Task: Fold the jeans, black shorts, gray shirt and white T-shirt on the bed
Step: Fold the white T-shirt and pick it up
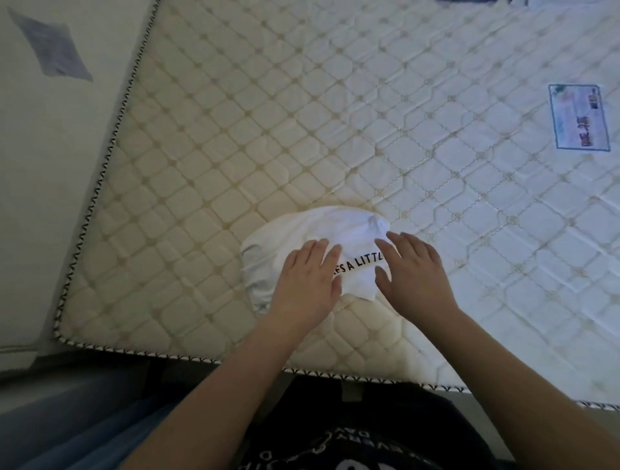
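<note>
White cotton under both palms: left hand [307, 280] and right hand [411, 273] lie flat on the white T-shirt [322, 231], fingers spread and extended, nothing gripped, no clench. Left hand covers the start of the black print, right hand covers its end; only "ES A LITTL" reads between them, rest hidden. Shirt is bunched into a compact, roughly rounded bundle, not a neat rectangle. Layers under the hands can't be made out. One pointed corner of cloth sticks out toward the person, between the two wrists.

T-shirt sits on the bed [235, 141], a bare quilted mattress, close to its near edge and left of the middle. Black-and-white piping [110, 141] runs along the mattress edge left of the shirt and along the near edge.

Far right of the shirt: a sewn mattress label [579, 117], text too blurred to read. Far beyond it, at the top frame edge, a dark scrap [476, 1], cut off, can't identify. Far left, off the mattress, a pale surface with a bluish diamond patch [50, 47], blurry. Below the forearms: person's dark printed top [369, 446], lettering illegible.
</note>
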`<state>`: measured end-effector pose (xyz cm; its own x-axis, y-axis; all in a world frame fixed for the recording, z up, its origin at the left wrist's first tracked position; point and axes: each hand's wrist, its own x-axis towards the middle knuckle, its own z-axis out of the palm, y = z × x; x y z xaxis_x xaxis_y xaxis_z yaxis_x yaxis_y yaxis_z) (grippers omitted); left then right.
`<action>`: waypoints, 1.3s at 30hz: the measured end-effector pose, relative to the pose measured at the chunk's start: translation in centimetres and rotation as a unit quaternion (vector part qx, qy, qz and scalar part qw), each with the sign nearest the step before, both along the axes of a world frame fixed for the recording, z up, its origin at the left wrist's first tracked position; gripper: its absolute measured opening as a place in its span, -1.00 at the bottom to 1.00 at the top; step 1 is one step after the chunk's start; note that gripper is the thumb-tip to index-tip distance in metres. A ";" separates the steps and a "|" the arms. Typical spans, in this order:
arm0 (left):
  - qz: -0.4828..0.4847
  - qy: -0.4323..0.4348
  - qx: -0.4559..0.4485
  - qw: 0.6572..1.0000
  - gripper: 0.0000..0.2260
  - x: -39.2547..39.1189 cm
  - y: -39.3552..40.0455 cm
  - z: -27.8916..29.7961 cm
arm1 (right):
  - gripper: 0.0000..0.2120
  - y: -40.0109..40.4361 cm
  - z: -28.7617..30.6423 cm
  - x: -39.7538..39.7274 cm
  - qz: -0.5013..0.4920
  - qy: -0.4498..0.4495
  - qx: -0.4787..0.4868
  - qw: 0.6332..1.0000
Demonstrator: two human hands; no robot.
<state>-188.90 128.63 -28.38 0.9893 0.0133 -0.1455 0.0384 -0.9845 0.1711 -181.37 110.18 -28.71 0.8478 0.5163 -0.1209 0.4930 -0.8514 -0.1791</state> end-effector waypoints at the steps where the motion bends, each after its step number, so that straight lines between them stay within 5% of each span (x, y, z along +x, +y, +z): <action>1: -0.002 0.005 -0.008 1.000 -0.55 0.8 0.8 -0.8 | -0.56 0.4 -0.5 0.5 -0.010 0.009 -0.005 1.000; 12: 0.040 0.117 -0.005 0.992 -0.55 6.6 3.4 -17.3 | -0.46 1.2 -13.4 6.5 -0.003 0.112 -0.073 0.991; 25: -0.031 0.185 0.047 0.981 -0.46 12.5 10.6 -27.9 | -0.32 5.7 -26.5 15.0 -0.001 0.238 -0.118 0.964; 30: 0.091 0.177 0.096 0.975 -0.25 14.4 12.8 -30.3 | -0.24 7.2 -29.7 18.3 -0.077 0.276 -0.078 0.955; 34: 0.192 0.287 0.073 0.936 -0.02 13.6 16.1 -32.3 | -0.23 6.6 -31.8 19.1 -0.068 0.275 -0.144 0.948; 39: 0.270 0.293 -0.054 0.916 -0.24 12.2 16.0 -32.6 | -0.35 5.9 -32.9 17.5 -0.084 0.290 -0.162 0.940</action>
<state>-176.66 144.67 -61.02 0.5943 0.4326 -0.6780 0.6314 -0.7731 0.0602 -163.85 116.05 -61.64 0.6578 0.2375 -0.7148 0.2455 -0.9648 -0.0946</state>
